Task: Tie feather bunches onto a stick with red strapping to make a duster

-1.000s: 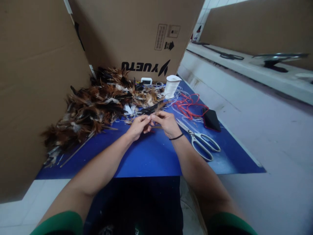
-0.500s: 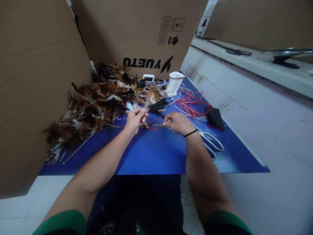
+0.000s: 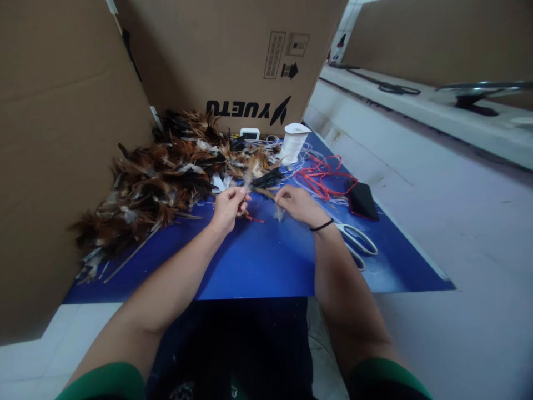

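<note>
Hands that met at the fingertips a second ago now stand apart over the blue tabletop (image 3: 258,266). Thumb and fingers of the left hand (image 3: 228,208) pinch what looks like a wispy pale feather (image 3: 249,179), its fluff rising above the fingertips. Between the hands, a brown feather (image 3: 265,193) slants up leftward from the closed fingertips of the right hand (image 3: 297,203). A red strand (image 3: 255,220) lies just beside the left hand; scissors (image 3: 353,227) lie by the right wrist.
</note>
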`<state>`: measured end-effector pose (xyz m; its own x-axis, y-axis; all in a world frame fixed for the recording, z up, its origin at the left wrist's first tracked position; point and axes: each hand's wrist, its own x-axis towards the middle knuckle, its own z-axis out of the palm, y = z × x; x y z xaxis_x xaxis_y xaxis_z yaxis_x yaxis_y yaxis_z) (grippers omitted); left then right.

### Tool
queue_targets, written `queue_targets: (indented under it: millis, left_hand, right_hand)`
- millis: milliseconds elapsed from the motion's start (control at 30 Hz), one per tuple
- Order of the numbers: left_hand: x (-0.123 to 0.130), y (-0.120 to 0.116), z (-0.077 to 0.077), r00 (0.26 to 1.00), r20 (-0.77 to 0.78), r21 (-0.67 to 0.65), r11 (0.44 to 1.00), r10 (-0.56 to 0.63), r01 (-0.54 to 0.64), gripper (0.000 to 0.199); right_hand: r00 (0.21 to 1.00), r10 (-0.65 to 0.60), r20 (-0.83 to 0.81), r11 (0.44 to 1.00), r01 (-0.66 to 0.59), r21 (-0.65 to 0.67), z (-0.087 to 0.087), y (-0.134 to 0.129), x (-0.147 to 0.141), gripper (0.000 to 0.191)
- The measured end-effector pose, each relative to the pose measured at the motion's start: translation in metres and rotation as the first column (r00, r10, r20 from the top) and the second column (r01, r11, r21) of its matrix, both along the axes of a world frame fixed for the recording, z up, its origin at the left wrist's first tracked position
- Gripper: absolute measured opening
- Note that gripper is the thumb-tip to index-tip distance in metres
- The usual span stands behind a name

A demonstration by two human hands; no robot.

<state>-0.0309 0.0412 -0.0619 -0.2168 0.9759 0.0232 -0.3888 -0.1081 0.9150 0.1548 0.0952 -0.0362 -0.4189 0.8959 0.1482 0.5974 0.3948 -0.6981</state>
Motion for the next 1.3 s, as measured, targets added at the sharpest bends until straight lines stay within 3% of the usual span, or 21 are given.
queue_targets:
  millis: [133,333,733,1033,1200,1300]
  left_hand:
    - [0.005,-0.003,0.002,0.999,0.014,-0.028,0.999,-0.041,0.042,0.03]
    - [0.01,-0.007,0.002,0.996,0.009,-0.093,0.992,-0.091,0.091,0.029]
    - [0.011,-0.009,0.002,0.989,0.017,-0.142,0.979,-0.147,0.148,0.03]
    - [0.011,-0.006,-0.006,0.988,-0.062,-0.019,0.99,-0.141,0.14,0.034]
    - [0.009,-0.005,-0.005,0.994,-0.1,0.012,0.999,-0.034,0.036,0.036]
    - [0.009,-0.005,-0.006,0.987,-0.16,0.077,0.997,0.017,-0.004,0.034]
  right_hand:
    - [0.886,-0.038,-0.462,0.991,-0.024,-0.128,0.008,-0.007,-0.007,0.017]
    - [0.676,-0.079,-0.733,0.993,-0.015,-0.12,0.012,-0.019,-0.022,0.04]
    - [0.697,-0.07,-0.714,0.995,0.103,0.003,0.008,-0.023,-0.03,0.036]
    - [0.675,-0.025,-0.737,0.995,0.088,0.047,0.0,-0.021,-0.036,0.04]
    - [0.717,-0.11,-0.688,0.993,0.046,-0.11,-0.005,-0.018,-0.037,0.049]
    - [0.75,-0.118,-0.651,0.972,-0.046,-0.23,-0.008,-0.021,-0.04,0.047]
